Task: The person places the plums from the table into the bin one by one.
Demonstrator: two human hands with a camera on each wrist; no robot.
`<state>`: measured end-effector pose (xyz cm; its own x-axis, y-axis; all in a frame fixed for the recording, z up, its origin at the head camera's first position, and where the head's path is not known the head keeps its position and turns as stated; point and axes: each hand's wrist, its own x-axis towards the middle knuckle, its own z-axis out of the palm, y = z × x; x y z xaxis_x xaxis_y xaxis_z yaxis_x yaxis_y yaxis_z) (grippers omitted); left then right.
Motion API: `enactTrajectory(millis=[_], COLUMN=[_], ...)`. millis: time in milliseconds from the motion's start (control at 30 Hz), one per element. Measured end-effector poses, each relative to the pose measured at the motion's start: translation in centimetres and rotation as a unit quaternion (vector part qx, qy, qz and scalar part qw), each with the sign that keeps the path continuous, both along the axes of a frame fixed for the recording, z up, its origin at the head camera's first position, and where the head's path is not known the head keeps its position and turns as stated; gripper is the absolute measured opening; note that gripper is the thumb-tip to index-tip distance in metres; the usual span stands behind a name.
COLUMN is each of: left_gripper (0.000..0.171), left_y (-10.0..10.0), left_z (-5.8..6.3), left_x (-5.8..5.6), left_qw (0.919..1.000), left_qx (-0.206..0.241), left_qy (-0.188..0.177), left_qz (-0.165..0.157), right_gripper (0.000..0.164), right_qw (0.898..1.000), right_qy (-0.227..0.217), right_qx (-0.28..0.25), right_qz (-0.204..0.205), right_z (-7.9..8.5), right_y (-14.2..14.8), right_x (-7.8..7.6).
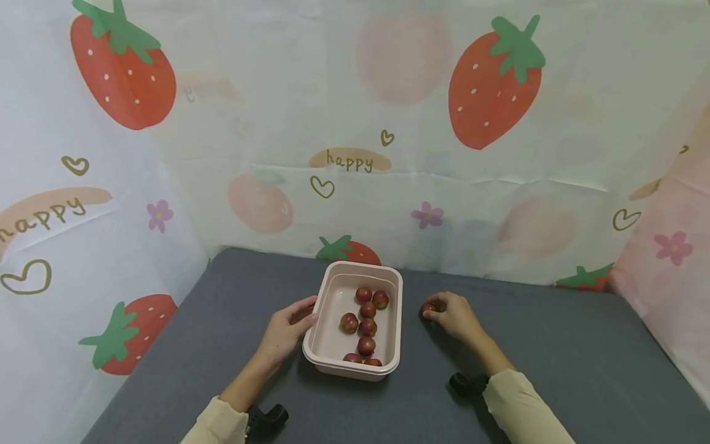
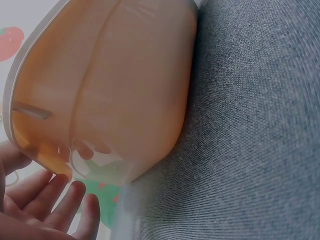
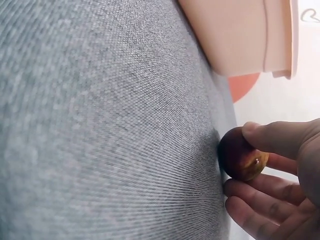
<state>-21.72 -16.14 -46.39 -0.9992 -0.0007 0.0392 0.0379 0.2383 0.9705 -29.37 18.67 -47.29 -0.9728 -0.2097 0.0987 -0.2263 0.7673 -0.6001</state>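
A pale pink plastic container [image 1: 327, 345] holds several dark red plums [image 1: 367, 327], most in a loose row along its right half. My left hand [image 1: 285, 330] grips the container's left rim between thumb and fingers; the left wrist view has the fingertips [image 2: 76, 187] against its outer wall [image 2: 130, 90]. To the right of the container, my right hand [image 1: 455, 317] pinches one plum [image 3: 242, 155] between thumb and fingers. That plum is right at the grey cloth, its yellowish end toward the palm in the right wrist view.
Grey cloth [image 1: 532, 345] covers the table. Behind it and at both sides hang pale curtains [image 1: 277, 111] printed with strawberries, hearts and flowers. Black wrist straps [image 1: 468, 384] sit at both cuffs.
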Motion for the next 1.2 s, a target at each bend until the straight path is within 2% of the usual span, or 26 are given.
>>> enactTrajectory(millis=[633, 933, 1200], left_gripper=[0.043, 0.043, 0.044], left_y=[0.0, 0.0, -0.2], left_z=[0.0, -0.2, -0.1], left_x=[-0.3, 0.0, 0.0], left_qw=[1.0000, 0.9998, 1.0000], left_qx=[-0.007, -0.019, -0.009], left_qy=[0.001, -0.002, 0.002], left_qz=[0.001, 0.006, 0.002], right_gripper=[0.030, 0.032, 0.030], right_qw=[1.000, 0.999, 0.997], right_qy=[0.021, 0.032, 0.048], right_qx=[-0.001, -0.027, -0.062], right_qz=[-0.009, -0.013, -0.007], right_z=[-0.4, -1.3, 0.1], right_y=[0.2, 0.3, 0.0], right_x=[0.5, 0.8, 0.9])
